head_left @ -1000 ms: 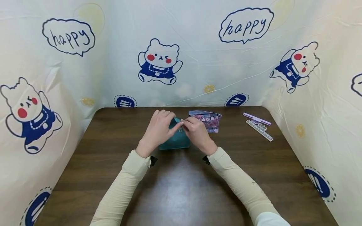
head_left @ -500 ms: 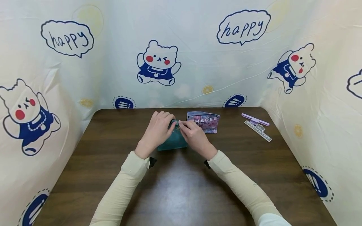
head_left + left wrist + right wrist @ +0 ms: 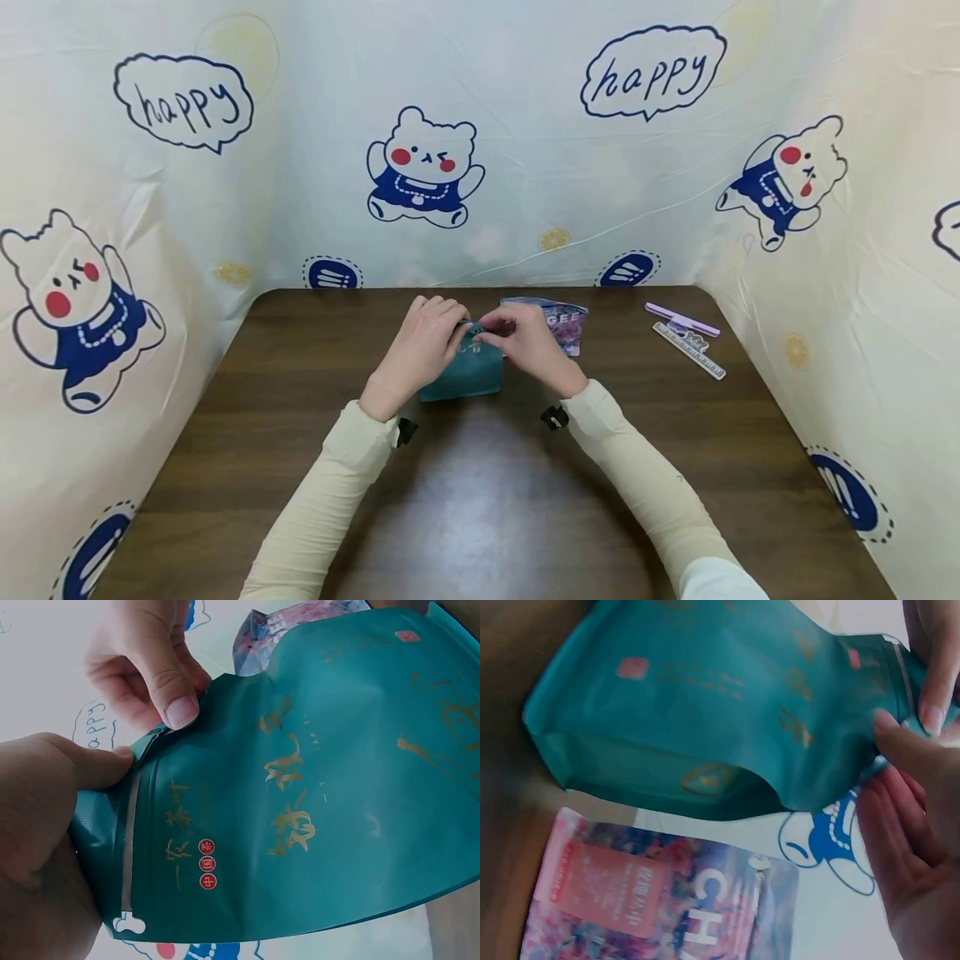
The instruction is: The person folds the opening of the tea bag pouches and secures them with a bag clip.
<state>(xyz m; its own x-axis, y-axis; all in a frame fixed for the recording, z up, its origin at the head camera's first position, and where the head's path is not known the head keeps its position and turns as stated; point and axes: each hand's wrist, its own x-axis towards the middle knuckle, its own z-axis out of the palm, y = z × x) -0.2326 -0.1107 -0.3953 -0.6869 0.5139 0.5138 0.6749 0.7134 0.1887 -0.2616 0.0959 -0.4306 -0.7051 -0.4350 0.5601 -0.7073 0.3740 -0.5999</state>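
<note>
A teal tea pouch (image 3: 463,379) with gold characters stands on the wooden table in the head view. Its zip strip (image 3: 129,832) runs along the top edge, with a white bone-shaped slider (image 3: 129,923) at one end in the left wrist view. My left hand (image 3: 422,350) grips the pouch's top left part, thumb on the front face. My right hand (image 3: 528,337) pinches the top edge farther right, thumb and fingers at the zip strip. In the right wrist view the right hand's fingers (image 3: 896,825) are bent around the crumpled top edge.
A pink and purple patterned pouch (image 3: 567,329) lies behind my right hand. At the back right are a lilac bar (image 3: 682,319) and a white strip with ruler-like marks (image 3: 688,351). A printed cloth (image 3: 517,150) hangs around the table (image 3: 480,500).
My right hand's fingers have shifted along the pouch's top edge and the hand has turned, showing more of the pouch's front. The left hand keeps its grip on the left side.
</note>
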